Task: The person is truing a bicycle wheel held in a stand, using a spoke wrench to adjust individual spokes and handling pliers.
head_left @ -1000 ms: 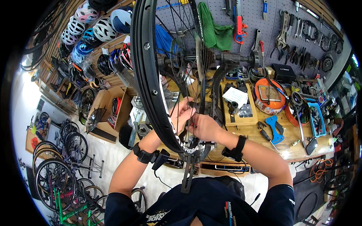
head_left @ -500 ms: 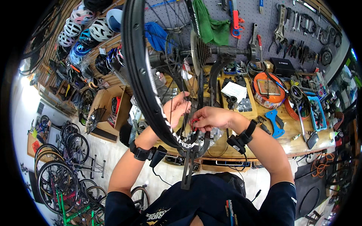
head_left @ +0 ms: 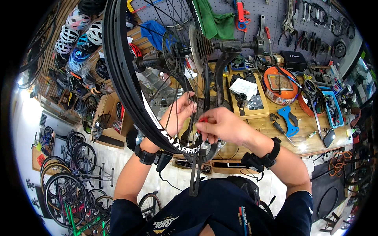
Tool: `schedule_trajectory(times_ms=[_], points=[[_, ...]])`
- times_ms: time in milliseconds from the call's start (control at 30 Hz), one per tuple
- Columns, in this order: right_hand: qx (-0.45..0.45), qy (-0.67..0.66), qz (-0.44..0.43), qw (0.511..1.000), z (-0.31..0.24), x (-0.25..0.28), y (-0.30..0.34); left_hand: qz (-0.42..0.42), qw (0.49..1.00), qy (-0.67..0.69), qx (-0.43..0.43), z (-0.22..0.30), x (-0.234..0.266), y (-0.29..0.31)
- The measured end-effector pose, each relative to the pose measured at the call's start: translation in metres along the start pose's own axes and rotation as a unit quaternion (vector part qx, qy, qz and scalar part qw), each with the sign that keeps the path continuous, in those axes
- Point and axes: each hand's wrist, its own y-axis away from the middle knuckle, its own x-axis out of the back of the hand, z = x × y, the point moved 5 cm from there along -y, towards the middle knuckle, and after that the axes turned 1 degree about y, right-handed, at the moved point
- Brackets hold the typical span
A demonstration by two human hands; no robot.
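Note:
A bicycle wheel with a black rim (head_left: 114,59) stands upright in a dark truing stand (head_left: 221,80); its cassette (head_left: 200,46) is on the hub's right side. Low inside the wheel, my right hand (head_left: 224,125) pinches a small red spoke wrench (head_left: 202,120) near the rim's lower end. Whether the wrench sits on a spoke nipple cannot be made out. My left hand (head_left: 178,115) reaches among the spokes, thumb and fingers closed around a thin spoke beside the wrench. Part of this hand is behind spokes and rim.
On the wooden bench (head_left: 264,131) are a screwdriver (head_left: 280,126), a blue tool (head_left: 289,120), a cardboard tray (head_left: 252,114) and an orange round tin (head_left: 280,84). Tools hang on the pegboard (head_left: 271,23) behind. Helmets (head_left: 94,33) and an open carton (head_left: 108,131) are at left.
The view has shifted, so the wheel and stand appear farther left. My right wrist has turned and its forearm sits farther right; the red wrench shows more clearly. Both hands stay at the spokes.

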Motion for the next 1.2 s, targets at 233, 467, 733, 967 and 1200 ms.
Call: schedule_trajectory(times_ms=[233, 467, 733, 967, 1200], points=[[-0.033, -0.02, -0.028, 0.999, 0.015, -0.01, -0.008, 0.013, 0.999, -0.007, -0.028, -0.007, 0.001, -0.003], [0.002, 0.186, 0.038, 0.982, 0.007, -0.014, -0.017, 0.004, 1.0, -0.003, -0.012, -0.011, 0.002, -0.002], [0.01, 0.048, -0.024, 0.998, 0.023, -0.012, -0.026, -0.011, 0.998, -0.058, 0.002, -0.022, 0.004, -0.005], [0.008, 0.1, 0.04, 0.994, 0.029, -0.011, -0.034, -0.006, 0.998, 0.032, 0.052, -0.011, 0.006, -0.001], [-0.005, 0.268, 0.037, 0.963, 0.017, -0.014, -0.038, 0.033, 0.971, 0.215, 0.098, -0.008, 0.018, 0.003]])
